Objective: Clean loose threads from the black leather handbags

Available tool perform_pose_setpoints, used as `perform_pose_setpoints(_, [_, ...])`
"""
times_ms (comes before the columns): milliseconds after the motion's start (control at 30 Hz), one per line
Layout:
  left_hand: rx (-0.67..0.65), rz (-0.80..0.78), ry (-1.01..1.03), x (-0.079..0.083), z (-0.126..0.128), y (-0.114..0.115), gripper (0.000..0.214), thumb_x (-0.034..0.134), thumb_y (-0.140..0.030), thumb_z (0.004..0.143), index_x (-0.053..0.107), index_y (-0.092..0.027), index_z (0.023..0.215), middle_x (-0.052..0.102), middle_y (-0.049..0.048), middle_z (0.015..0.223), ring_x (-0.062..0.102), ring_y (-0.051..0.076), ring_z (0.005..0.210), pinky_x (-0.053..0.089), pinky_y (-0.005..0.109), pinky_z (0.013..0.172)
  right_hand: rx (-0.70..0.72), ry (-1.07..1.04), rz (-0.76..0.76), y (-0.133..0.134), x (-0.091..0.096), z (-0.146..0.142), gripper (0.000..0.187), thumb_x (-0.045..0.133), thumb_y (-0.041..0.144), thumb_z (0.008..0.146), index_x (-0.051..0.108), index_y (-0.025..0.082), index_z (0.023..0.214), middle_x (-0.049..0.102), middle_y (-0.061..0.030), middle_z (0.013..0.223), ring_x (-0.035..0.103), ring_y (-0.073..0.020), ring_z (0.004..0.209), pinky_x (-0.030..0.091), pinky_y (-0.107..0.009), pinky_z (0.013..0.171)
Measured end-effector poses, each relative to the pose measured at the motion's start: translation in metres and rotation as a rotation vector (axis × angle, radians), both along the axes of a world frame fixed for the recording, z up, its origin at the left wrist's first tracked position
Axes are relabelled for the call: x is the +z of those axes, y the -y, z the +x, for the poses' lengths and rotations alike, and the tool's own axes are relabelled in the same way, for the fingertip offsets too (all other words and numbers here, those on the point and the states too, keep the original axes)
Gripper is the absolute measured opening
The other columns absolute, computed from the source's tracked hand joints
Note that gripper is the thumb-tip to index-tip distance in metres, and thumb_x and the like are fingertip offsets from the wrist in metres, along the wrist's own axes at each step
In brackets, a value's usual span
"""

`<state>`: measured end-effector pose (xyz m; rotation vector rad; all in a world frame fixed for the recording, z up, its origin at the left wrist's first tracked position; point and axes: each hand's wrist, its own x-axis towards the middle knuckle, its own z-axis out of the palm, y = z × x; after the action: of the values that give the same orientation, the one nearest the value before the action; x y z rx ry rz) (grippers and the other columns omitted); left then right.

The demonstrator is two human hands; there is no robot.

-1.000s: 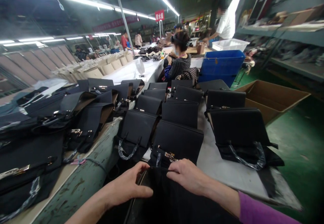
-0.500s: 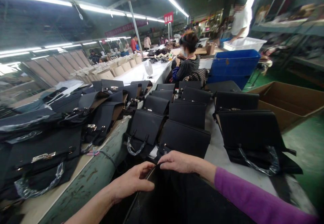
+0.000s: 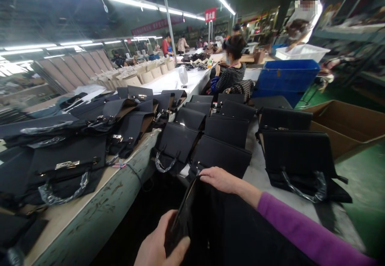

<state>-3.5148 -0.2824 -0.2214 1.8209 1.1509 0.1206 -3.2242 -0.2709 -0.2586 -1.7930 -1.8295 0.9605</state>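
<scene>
At the bottom centre a black handbag stands close in front of me, its lower part cut off by the frame. My right hand, below a purple sleeve, pinches the bag's far top corner. Lower and nearer, my left hand is closed around the bag's left edge, thumb on one face and fingers behind it. Just beyond lies another black handbag on the white table. To its left is a black handbag whose handle is wrapped in clear plastic.
More black handbags with metal clasps lie on the left bench; one handbag lies at the right. A cardboard box and blue bins stand beyond on the right. A seated co-worker and a standing person are farther back.
My left hand has moved down along the bag's edge, away from my right hand. My right hand has shifted slightly right and up with the corner. The view has turned a little left.
</scene>
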Motion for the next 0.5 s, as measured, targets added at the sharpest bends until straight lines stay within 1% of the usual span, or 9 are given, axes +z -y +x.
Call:
perform_pose_setpoints(67, [0.009,-0.086,0.111,0.005,0.001,-0.007,0.051,0.06,-0.045,0.083,0.054,-0.018,0.126,0.071,0.0069,0.105,0.066,0.027,0.097,0.052,0.035,0.087,0.002,0.025,-0.01,0.002,0.012,0.003,0.029,0.048,0.031,0.092,0.073,0.019,0.099,0.072,-0.0061,0.094,0.064,-0.0221,0.087,0.045,-0.032,0.082])
perform_pose_setpoints(100, [0.019,-0.163,0.184,0.01,0.0,-0.013,0.049,0.06,-0.045,0.084,0.055,-0.018,0.125,0.071,0.0057,0.103,0.065,0.026,0.097,0.052,0.034,0.086,0.019,0.027,-0.016,0.004,0.021,0.006,0.029,0.048,0.031,0.092,0.073,0.018,0.099,0.072,-0.0061,0.094,0.063,-0.0219,0.087,0.045,-0.032,0.082])
perform_pose_setpoints(200, [0.049,-0.418,0.361,0.023,-0.013,-0.034,0.056,0.068,-0.042,0.079,0.055,-0.019,0.128,0.07,0.0043,0.102,0.065,0.024,0.093,0.052,0.033,0.083,0.11,-0.007,-0.046,0.01,0.051,0.013,0.029,0.049,0.033,0.091,0.072,0.016,0.093,0.07,-0.0032,0.088,0.061,-0.019,0.083,0.044,-0.028,0.079])
perform_pose_setpoints(233, [0.053,-0.491,0.393,0.024,-0.019,-0.041,0.058,0.071,-0.04,0.076,0.056,-0.019,0.127,0.071,0.004,0.099,0.065,0.024,0.09,0.052,0.034,0.082,0.148,-0.028,-0.069,0.013,0.059,0.015,0.029,0.049,0.034,0.091,0.072,0.016,0.091,0.068,-0.0018,0.085,0.06,-0.0177,0.08,0.044,-0.027,0.076])
perform_pose_setpoints(300, [0.036,-0.6,0.428,0.018,-0.03,-0.053,0.057,0.075,-0.034,0.073,0.059,-0.018,0.125,0.071,0.0032,0.094,0.065,0.023,0.086,0.051,0.036,0.084,0.216,-0.087,-0.132,0.019,0.068,0.015,0.029,0.05,0.034,0.091,0.071,0.014,0.087,0.064,0.0007,0.076,0.056,-0.0149,0.072,0.043,-0.025,0.069])
perform_pose_setpoints(367, [0.0,-0.673,0.437,0.005,-0.036,-0.06,0.053,0.075,-0.028,0.072,0.061,-0.019,0.122,0.07,0.003,0.096,0.064,0.023,0.088,0.049,0.037,0.088,0.243,-0.149,-0.19,0.027,0.065,0.011,0.027,0.051,0.032,0.09,0.069,0.014,0.082,0.056,0.0029,0.068,0.05,-0.0125,0.064,0.04,-0.023,0.063])
perform_pose_setpoints(433, [-0.038,-0.708,0.443,-0.01,-0.037,-0.064,0.049,0.074,-0.024,0.073,0.063,-0.019,0.12,0.07,0.003,0.101,0.064,0.022,0.091,0.048,0.037,0.091,0.221,-0.181,-0.215,0.033,0.054,0.008,0.026,0.052,0.03,0.089,0.068,0.013,0.078,0.05,0.0041,0.063,0.044,-0.0112,0.06,0.037,-0.022,0.059])
perform_pose_setpoints(500, [-0.065,-0.718,0.438,-0.019,-0.034,-0.065,0.047,0.072,-0.024,0.075,0.062,-0.019,0.12,0.07,0.0032,0.103,0.064,0.022,0.092,0.048,0.038,0.092,0.205,-0.189,-0.222,0.038,0.041,0.007,0.026,0.051,0.029,0.09,0.069,0.013,0.081,0.051,0.0034,0.065,0.045,-0.0111,0.061,0.037,-0.022,0.059])
